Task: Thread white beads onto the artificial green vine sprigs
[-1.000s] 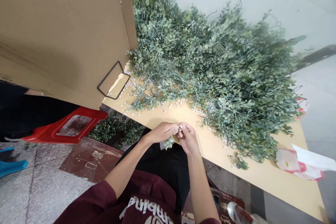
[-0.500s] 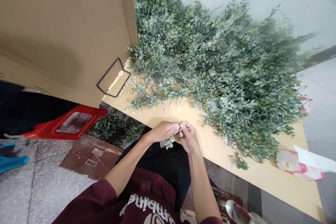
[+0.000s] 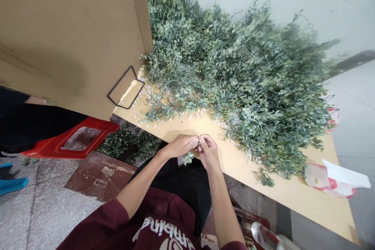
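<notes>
My left hand and my right hand meet fingertip to fingertip over the table's near edge. Between them they pinch a small sprig of artificial leaves, whose green tip hangs below my left fingers. The exact spot where the fingertips press together is too small to make out. Just beyond the hands, a large heap of artificial greenery with thin wiry stems covers much of the pale wooden table. Many small white beads are scattered along the heap's near side.
A big cardboard box stands at the left, with a black wire frame by its corner. Right of the hands lie a loose sprig and a red-and-white plastic bag. A red stool and more greenery are below.
Both hands stay joined on the sprig, with a slight shift of the fingertips. The whole view has moved a little.
</notes>
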{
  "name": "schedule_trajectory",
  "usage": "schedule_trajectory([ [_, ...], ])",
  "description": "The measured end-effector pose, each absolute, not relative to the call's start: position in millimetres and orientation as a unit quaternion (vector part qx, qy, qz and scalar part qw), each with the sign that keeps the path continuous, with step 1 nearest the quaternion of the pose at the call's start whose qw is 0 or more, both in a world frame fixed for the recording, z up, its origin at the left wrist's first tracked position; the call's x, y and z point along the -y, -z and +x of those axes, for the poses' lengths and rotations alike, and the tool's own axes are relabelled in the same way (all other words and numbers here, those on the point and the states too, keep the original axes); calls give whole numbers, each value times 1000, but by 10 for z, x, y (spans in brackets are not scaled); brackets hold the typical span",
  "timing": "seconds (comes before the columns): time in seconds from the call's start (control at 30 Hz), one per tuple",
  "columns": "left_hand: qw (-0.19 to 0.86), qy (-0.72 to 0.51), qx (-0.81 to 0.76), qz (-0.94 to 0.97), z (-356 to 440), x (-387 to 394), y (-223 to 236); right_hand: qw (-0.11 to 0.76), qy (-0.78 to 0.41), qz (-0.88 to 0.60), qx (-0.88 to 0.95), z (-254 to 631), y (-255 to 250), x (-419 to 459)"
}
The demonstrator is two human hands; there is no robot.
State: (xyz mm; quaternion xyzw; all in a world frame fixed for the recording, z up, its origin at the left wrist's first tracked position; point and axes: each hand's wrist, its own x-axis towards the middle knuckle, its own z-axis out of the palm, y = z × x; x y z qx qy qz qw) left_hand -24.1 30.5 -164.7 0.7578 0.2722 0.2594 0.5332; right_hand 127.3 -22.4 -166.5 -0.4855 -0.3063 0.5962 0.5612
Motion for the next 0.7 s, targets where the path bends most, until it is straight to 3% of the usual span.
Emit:
schedule_trajectory([
  [0.13, 557, -265, -273, 738, -246, -293, 1597, 583, -575, -479, 316, 1257, 1681, 244],
  [0.33, 513, -259, -281, 768, -259, -288, 1585, 609, -470, -527, 362, 1207, 1741, 267],
  [0.53, 519, -256, -279, 767, -276, -288, 1582, 550, -429, -544, 466, 1318, 1648, 280],
  [0.7, 583, -315, -302, 685, -261, -263, 1551, 482, -409, -574, 521, 1487, 1495, -17],
])
